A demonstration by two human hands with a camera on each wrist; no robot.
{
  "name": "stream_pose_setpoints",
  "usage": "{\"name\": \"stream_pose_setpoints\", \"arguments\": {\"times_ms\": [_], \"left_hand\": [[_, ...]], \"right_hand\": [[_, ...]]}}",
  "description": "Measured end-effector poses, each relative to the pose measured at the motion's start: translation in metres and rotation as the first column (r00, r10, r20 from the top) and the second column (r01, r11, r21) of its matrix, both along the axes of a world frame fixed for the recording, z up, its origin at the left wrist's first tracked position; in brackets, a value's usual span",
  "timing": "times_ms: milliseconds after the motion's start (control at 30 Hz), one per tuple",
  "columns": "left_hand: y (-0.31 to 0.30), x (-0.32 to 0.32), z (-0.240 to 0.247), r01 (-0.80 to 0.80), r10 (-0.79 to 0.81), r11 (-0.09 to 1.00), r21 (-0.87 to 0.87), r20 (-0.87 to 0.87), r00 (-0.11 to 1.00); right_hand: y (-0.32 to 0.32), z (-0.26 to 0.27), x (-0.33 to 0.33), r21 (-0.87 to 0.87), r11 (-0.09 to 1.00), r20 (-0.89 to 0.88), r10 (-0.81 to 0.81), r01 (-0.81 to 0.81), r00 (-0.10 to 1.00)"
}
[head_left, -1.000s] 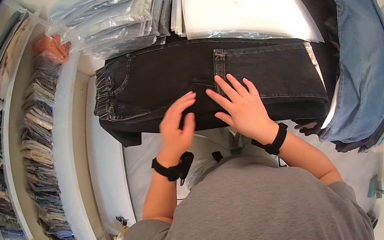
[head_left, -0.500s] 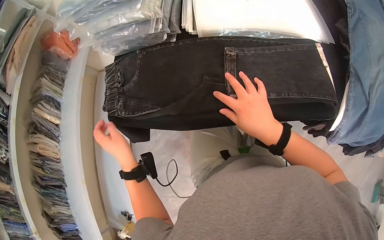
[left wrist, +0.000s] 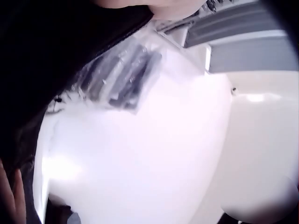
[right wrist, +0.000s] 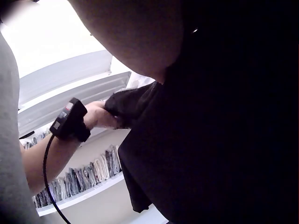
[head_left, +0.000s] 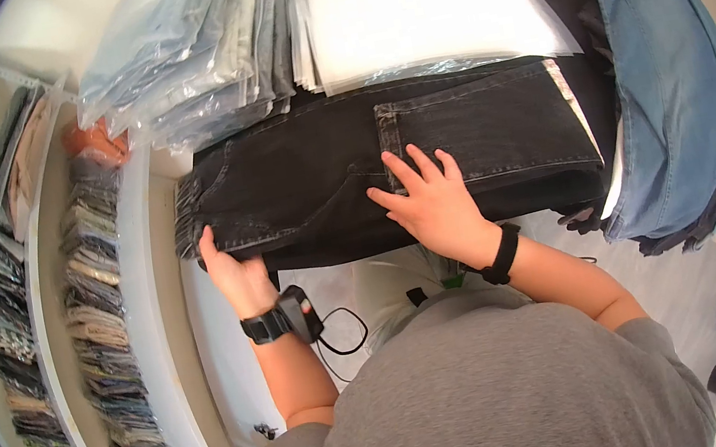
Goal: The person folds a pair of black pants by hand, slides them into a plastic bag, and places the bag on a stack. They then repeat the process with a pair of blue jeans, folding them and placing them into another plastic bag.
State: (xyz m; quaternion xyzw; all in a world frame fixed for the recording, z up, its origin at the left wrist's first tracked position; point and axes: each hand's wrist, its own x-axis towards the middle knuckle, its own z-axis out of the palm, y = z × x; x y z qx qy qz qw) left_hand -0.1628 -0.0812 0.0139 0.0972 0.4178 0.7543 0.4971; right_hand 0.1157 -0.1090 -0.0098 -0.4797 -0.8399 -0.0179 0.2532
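Folded black denim trousers with a gathered waistband are being supported flat, just in front of a stack of clear-bagged blue-grey garments and a pile of white, dark-lettered plastic bags. The waistband corner is being gripped by the left hand. The upper surface is being touched by the right hand, its fingers being held spread.

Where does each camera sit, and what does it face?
Head: worn there, facing forward and down at black jeans; left hand, right hand, torso show.
Left wrist: worn there, facing white surfaces; skin at top.
Right wrist: worn there, facing across jeans; left forearm shows.
Shared: head and right wrist show the left hand gripping jeans.
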Motion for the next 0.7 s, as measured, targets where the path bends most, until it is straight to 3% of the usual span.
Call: {"name": "stream_pose_setpoints", "arguments": {"times_ms": [33, 67, 100, 167, 367, 400, 433, 467, 500, 567, 633, 667, 700], "left_hand": [[-0.004, 0.014, 0.011, -0.012, 0.012, 0.993, 0.116, 0.003, 1.0], [-0.01, 0.036, 0.027, -0.103, 0.107, 0.988, 0.117, -0.029, 0.994], [-0.017, 0.055, 0.041, -0.081, 0.086, 0.989, 0.121, -0.036, 0.996], [-0.03, 0.089, 0.062, -0.259, 0.289, 0.948, 0.187, -0.154, 0.945], [-0.023, 0.18, 0.079, -0.047, 0.175, 0.953, 0.301, -0.412, 0.894], [-0.02, 0.189, 0.072, 0.13, 0.04, 0.976, 0.174, -0.733, 0.679], [-0.016, 0.199, 0.071, 0.246, -0.093, 0.969, -0.006, -0.933, 0.346], [-0.012, 0.209, 0.075, 0.583, -0.204, 0.813, 0.003, -0.935, 0.29], [-0.011, 0.219, 0.088, 0.838, -0.288, 0.546, 0.007, -0.937, 0.196], [-0.01, 0.213, 0.088, 0.873, -0.352, 0.484, -0.062, -0.927, 0.13], [0.003, 0.186, 0.078, 0.784, -0.277, 0.578, -0.224, -0.958, -0.07], [0.002, 0.175, 0.077, 0.759, -0.294, 0.599, -0.254, -0.952, -0.087], [0.0, 0.165, 0.071, 0.712, -0.29, 0.624, -0.322, -0.942, -0.171]], "right_hand": [[0.0, -0.001, 0.001, 0.007, 1.0, 0.001, 0.011, -0.011, 1.0], [0.0, -0.002, 0.001, 0.015, 1.0, -0.014, 0.016, -0.015, 1.0], [-0.001, -0.003, 0.001, 0.019, 1.0, -0.021, -0.005, 0.006, 1.0], [-0.001, -0.003, 0.003, 0.02, 1.0, -0.02, 0.019, -0.019, 1.0], [-0.003, -0.004, 0.008, 0.051, 0.999, -0.025, -0.003, 0.004, 1.0], [-0.004, -0.003, 0.01, 0.011, 1.0, 0.074, 0.005, -0.006, 0.997], [-0.003, -0.001, 0.011, -0.03, 0.999, 0.17, 0.017, -0.012, 0.985], [0.007, -0.032, 0.006, 0.133, 0.991, 0.069, -0.033, 0.024, 0.997], [0.011, -0.027, -0.004, 0.031, 0.998, -0.092, -0.054, 0.057, 0.994], [0.001, -0.022, 0.005, -0.204, 0.978, -0.491, -0.073, -0.033, 0.868], [-0.003, -0.032, 0.01, -0.138, 0.99, -0.237, -0.011, -0.022, 0.972], [0.001, -0.037, 0.012, 0.068, 0.998, -0.206, 0.002, 0.012, 0.978], [0.0, -0.031, 0.014, 0.068, 0.998, -0.208, -0.004, 0.018, 0.978]]}}
